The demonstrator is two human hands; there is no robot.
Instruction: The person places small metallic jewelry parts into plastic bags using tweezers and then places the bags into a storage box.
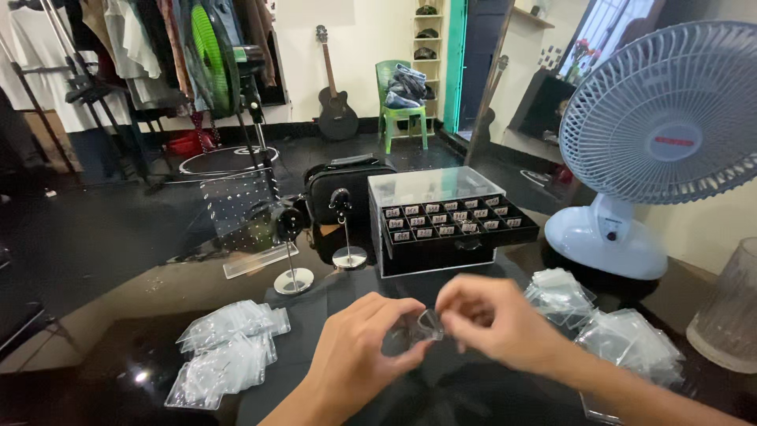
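Note:
My left hand (359,347) and my right hand (493,319) meet above a dark glossy table (118,371), both pinching one small clear plastic pouch (428,325) between thumb and fingers. What is inside the pouch is too small to tell. Just beyond my hands stands a black drawer box (441,225) with a clear lid; its top drawer is pulled out and shows rows of small labelled compartments.
Piles of small clear pouches lie at the left (229,351) and right (607,323). Two small metal display stands (293,276) (348,254), a clear perforated panel (244,213) and a black case (339,193) sit behind. A white desk fan (654,142) and a ribbed glass (729,312) are at right.

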